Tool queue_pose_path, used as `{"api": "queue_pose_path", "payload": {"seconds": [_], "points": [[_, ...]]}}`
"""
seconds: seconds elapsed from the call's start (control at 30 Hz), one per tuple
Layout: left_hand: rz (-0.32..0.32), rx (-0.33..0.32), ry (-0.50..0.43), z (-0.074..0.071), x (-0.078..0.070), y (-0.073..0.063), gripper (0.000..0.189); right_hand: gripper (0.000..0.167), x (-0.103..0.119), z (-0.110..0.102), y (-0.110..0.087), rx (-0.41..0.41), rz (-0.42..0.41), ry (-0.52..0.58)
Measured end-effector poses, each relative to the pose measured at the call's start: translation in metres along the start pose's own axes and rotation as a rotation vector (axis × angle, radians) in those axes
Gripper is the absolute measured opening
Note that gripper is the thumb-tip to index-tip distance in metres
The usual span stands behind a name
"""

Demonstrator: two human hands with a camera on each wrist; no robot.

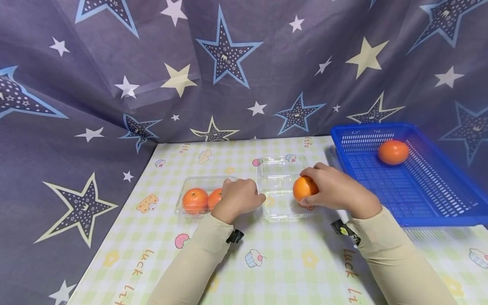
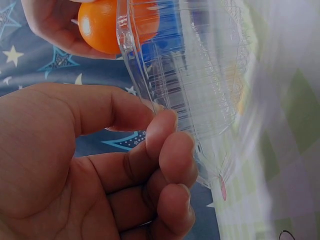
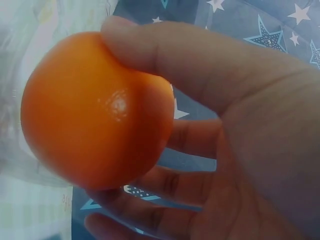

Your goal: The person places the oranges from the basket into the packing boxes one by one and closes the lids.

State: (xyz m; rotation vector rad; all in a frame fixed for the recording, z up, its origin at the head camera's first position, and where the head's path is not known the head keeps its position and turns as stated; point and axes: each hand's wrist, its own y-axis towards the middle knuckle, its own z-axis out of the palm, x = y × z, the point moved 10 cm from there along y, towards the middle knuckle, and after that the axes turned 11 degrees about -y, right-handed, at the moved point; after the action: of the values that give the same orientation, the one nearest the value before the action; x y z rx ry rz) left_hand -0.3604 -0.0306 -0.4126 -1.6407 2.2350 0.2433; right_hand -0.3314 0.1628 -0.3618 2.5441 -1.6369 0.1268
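Note:
My right hand [image 1: 335, 188] grips an orange [image 1: 304, 189] over the right part of an unfolded clear plastic clamshell box [image 1: 280, 212]. In the right wrist view, the thumb lies across the top of the fruit and the fingers curl beneath it. My left hand [image 1: 240, 195] is at the box's left side. Up close in the left wrist view, its thumb and fingertips pinch the rim of the clear box [image 2: 200, 75]. Further left, another clear box [image 1: 187, 183] holds oranges [image 1: 195, 201]; the left hand partly hides one of them.
A blue plastic basket [image 1: 371, 186] stands at the right with one orange [image 1: 393, 152] in it. A checked cloth [image 1: 282, 275] with printed cupcakes and flowers covers the table. Behind the table hangs a dark curtain [image 1: 259, 63] patterned with stars.

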Motion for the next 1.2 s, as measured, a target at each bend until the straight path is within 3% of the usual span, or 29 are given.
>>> {"api": "queue_pose_path", "payload": {"seconds": [1.2], "points": [[-0.003, 0.013, 0.001, 0.0, 0.0, 0.0, 0.047, 0.062, 0.004, 0.024, 0.009, 0.037, 0.029, -0.05]]}}
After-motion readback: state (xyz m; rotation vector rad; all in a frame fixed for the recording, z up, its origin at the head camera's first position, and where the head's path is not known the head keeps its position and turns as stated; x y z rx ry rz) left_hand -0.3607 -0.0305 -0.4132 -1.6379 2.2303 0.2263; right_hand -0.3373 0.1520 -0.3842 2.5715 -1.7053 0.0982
